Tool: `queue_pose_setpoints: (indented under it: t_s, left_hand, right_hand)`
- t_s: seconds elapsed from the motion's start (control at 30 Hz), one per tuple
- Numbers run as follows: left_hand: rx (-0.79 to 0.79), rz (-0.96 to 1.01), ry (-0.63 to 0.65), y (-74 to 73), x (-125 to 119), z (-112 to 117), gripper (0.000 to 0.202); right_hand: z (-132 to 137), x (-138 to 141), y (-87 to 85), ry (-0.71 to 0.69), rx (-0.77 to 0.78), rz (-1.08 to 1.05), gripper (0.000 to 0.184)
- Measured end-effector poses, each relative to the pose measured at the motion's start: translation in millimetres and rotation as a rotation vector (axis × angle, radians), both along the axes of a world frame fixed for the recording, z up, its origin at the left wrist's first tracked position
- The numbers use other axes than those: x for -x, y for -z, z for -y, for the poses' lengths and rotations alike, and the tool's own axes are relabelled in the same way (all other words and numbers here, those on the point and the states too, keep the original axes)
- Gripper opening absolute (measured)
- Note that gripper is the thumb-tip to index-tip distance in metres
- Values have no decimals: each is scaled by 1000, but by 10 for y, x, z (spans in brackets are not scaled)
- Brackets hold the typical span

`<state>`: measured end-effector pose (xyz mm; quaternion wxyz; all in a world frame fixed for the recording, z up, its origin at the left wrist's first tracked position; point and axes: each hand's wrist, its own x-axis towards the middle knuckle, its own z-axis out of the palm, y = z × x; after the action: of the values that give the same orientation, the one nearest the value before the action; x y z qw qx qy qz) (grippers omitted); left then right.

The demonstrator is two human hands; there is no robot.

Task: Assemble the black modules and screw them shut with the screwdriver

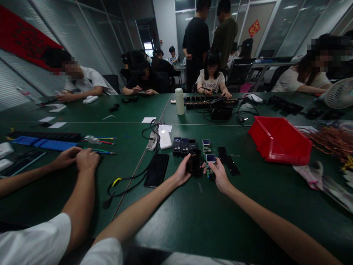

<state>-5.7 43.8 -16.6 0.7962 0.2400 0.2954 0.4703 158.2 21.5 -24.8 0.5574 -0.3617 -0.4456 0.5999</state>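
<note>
My left hand [182, 172] is closed around a black plastic housing [195, 162], held just above the green table. In my right hand [220, 175] is a green circuit board with a small screen [210, 158], gripped between thumb and fingers. Housing and board are close together but apart. Behind the board lies a second circuit board with a screen [206, 143]. Several black modules with small displays [181, 144] stand in a row beyond my left hand. To the right of the boards are flat black plates [231, 165].
A black phone [156, 170], a looped cable [129, 179] and a white power bank [165, 139] lie left. A red bin [281, 147] and gloves [311, 176] are right. A pale green bottle [179, 101] stands farther back. A co-worker's hands [82, 158] rest at left; other people sit opposite.
</note>
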Motion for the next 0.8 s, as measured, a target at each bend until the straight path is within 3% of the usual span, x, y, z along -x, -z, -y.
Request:
queue_pose_setpoints:
  t_s: [0.4, 0.8]
  left_hand:
    - [-13, -2, 3, 51, 0, -18, 44]
    - [-1, -13, -2, 30, 4, -11, 45]
  right_hand:
    - [10, 5, -17, 28, -10, 26, 29]
    - [8, 2, -14, 11, 1, -10, 23]
